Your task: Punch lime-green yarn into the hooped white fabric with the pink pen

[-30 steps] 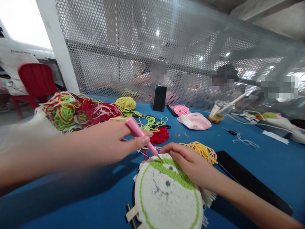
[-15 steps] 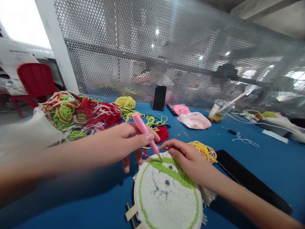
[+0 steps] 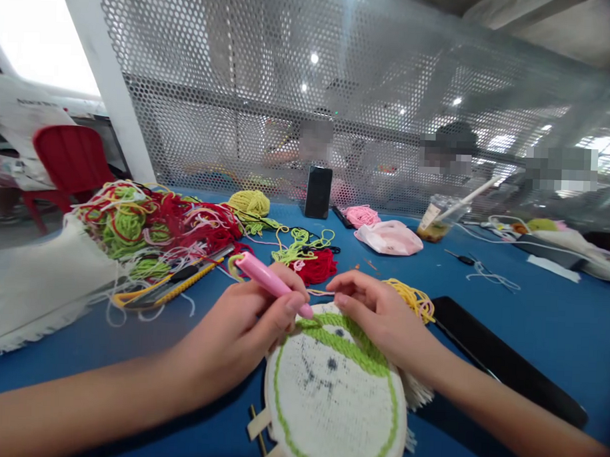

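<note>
My left hand grips one pink tool over one hooped cloth. My right hand touches its edge, the grip unclear.

Glare whites out the window (top-right corner darkens).

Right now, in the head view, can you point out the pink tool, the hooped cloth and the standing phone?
Pink tool (image 3: 263,275): head view, on the upper half of its handle.
Hooped cloth (image 3: 336,416): head view, on bare white fabric.
Standing phone (image 3: 318,192): head view, mid-screen.
</note>
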Available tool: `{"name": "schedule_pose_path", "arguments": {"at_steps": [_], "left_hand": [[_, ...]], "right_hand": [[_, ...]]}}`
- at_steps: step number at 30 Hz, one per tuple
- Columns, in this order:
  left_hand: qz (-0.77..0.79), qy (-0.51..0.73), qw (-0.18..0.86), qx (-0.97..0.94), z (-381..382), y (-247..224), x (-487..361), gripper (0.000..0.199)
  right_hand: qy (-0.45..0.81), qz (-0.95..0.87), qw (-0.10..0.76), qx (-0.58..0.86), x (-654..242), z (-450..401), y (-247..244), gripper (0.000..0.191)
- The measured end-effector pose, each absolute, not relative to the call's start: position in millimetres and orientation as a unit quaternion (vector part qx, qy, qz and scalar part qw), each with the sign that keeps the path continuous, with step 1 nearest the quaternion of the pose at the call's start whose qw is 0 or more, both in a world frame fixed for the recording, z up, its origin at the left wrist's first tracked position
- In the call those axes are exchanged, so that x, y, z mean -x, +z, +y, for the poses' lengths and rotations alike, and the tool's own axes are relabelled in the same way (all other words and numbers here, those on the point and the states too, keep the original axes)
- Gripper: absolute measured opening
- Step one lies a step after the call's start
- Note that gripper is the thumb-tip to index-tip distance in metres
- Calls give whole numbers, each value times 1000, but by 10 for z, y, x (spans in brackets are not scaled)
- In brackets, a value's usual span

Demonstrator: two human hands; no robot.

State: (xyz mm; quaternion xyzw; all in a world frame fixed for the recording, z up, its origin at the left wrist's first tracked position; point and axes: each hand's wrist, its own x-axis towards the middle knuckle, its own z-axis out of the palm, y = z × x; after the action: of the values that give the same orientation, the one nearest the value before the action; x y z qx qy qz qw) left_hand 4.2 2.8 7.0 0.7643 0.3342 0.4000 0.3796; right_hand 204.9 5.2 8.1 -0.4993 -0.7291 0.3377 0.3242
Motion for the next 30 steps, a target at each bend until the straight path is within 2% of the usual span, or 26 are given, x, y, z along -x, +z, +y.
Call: {"name": "schedule_pose_path", "arguments": {"at_steps": [5, 13, 17, 22, 26, 28, 30], "left_hand": [[336, 413, 411, -740, 44, -16, -45, 25], [340, 407, 306, -790, 25, -18, -71, 14], [332, 395, 289, -806, 36, -23, -116, 15], [302, 392, 295, -818, 40, -59, -146, 15], [333, 398, 291, -804, 47, -59, -104, 16], [338, 417, 277, -797, 65, -47, -74, 16], [350, 437, 268, -784, 92, -37, -46, 17]], "right_hand": [[321, -730, 325, 508, -2037, 51, 84, 13], [286, -724, 379, 501, -2014, 14, 121, 21], [273, -725, 389, 498, -1988, -17, 146, 21], [277, -745, 372, 480, -1948, -36, 147, 17], [242, -728, 373, 522, -2040, 75, 125, 16], [224, -727, 347, 548, -2118, 151, 124, 22], [258, -733, 288, 560, -2174, 194, 138, 35]]}}
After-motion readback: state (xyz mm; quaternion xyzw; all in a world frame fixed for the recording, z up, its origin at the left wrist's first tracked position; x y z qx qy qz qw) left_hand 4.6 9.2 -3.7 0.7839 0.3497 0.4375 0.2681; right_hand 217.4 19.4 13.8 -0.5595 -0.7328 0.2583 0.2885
